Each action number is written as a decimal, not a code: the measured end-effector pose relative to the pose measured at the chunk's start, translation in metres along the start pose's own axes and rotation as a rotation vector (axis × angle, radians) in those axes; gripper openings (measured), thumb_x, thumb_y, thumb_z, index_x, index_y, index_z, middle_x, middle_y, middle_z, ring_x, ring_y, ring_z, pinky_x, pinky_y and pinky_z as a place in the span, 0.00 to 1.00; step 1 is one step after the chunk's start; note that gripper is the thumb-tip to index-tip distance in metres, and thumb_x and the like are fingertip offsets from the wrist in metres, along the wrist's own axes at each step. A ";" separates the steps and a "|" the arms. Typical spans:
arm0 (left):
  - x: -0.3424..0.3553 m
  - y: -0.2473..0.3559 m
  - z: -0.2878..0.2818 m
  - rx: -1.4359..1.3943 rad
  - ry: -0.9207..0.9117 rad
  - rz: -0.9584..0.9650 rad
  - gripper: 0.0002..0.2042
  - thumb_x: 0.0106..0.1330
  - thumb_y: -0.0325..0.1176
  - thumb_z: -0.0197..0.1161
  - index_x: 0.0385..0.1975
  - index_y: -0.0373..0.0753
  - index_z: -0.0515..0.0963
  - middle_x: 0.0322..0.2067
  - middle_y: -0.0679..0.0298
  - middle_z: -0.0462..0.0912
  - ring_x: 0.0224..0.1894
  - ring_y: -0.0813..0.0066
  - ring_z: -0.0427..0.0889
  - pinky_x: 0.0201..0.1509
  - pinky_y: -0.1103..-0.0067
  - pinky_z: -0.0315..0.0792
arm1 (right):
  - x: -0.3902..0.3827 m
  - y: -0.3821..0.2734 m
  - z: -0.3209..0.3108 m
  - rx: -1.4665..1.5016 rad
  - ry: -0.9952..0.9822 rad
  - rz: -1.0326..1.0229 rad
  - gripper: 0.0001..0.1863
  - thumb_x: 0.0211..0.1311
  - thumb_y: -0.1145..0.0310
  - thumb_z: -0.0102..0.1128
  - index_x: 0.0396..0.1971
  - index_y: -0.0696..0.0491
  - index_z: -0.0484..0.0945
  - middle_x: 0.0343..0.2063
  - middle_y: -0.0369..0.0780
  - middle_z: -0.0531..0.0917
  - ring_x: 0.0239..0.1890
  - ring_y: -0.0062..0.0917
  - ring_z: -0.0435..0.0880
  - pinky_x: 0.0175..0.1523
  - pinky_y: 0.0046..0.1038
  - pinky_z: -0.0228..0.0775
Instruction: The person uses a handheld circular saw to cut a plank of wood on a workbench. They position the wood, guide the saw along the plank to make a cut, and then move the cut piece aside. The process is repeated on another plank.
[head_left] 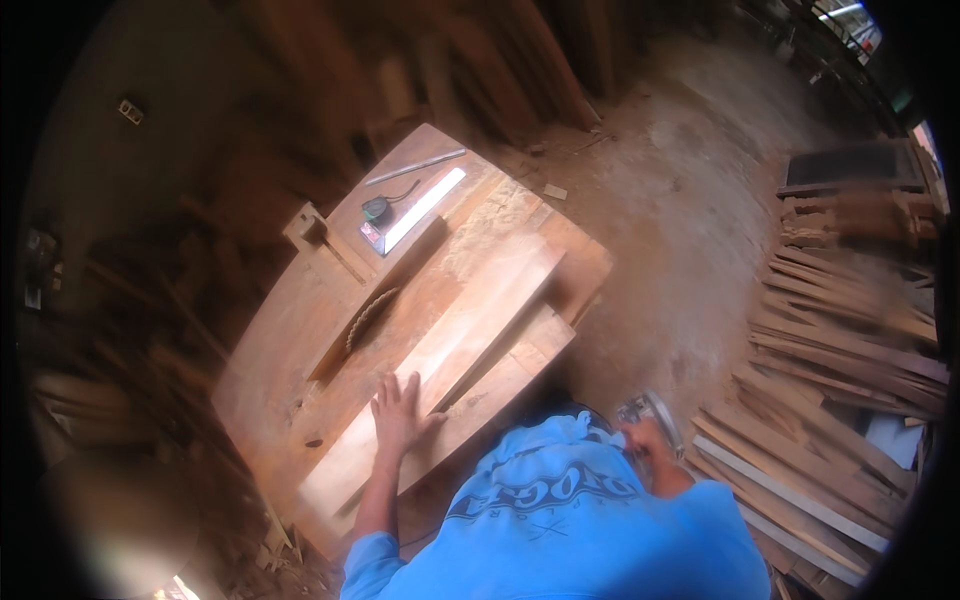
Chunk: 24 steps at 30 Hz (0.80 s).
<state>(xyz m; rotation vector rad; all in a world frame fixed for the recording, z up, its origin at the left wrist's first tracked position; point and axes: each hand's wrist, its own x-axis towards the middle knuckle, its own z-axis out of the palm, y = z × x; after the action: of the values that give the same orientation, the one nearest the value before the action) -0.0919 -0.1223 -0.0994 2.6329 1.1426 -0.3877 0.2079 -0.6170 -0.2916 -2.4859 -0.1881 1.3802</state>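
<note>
My left hand lies on a long pale wooden board, its fingers spread over the near part. The board rests on the workbench, beside a second wooden piece along the bench's near edge. Off the bench to the right, low beside my body, my right hand is closed round a grey metal hand-held power tool. My sleeve and body partly hide the tool, so its exact kind is unclear.
On the bench's far half lie a tape measure, a bright flat square and a thin rod. A twisted rope sits in the recess, near wood shavings. Stacked timber lines the floor at right.
</note>
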 end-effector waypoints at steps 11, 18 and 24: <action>0.031 -0.030 -0.022 -0.138 -0.138 0.111 0.66 0.39 0.70 0.80 0.81 0.47 0.57 0.75 0.35 0.55 0.79 0.35 0.53 0.80 0.50 0.52 | -0.026 -0.019 -0.012 0.025 -0.055 0.061 0.13 0.62 0.58 0.68 0.41 0.46 0.92 0.39 0.49 0.90 0.40 0.37 0.91 0.49 0.36 0.82; 0.025 -0.045 0.001 -0.118 0.098 0.128 0.50 0.57 0.69 0.71 0.76 0.46 0.66 0.73 0.41 0.63 0.78 0.39 0.57 0.81 0.53 0.50 | -0.041 -0.027 -0.017 0.174 0.013 0.048 0.16 0.62 0.56 0.71 0.41 0.51 0.91 0.31 0.48 0.90 0.33 0.37 0.90 0.39 0.38 0.78; -0.062 0.024 0.047 -0.149 0.306 0.188 0.47 0.53 0.55 0.80 0.73 0.43 0.68 0.69 0.45 0.68 0.70 0.43 0.67 0.73 0.52 0.60 | -0.039 -0.035 -0.025 0.218 -0.062 0.150 0.21 0.57 0.57 0.73 0.38 0.63 0.88 0.30 0.48 0.91 0.28 0.33 0.92 0.37 0.35 0.84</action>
<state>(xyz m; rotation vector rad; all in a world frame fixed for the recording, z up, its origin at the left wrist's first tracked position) -0.1218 -0.1947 -0.1198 2.6961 0.9485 0.1358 0.2093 -0.5980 -0.2366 -2.3184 0.1323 1.4522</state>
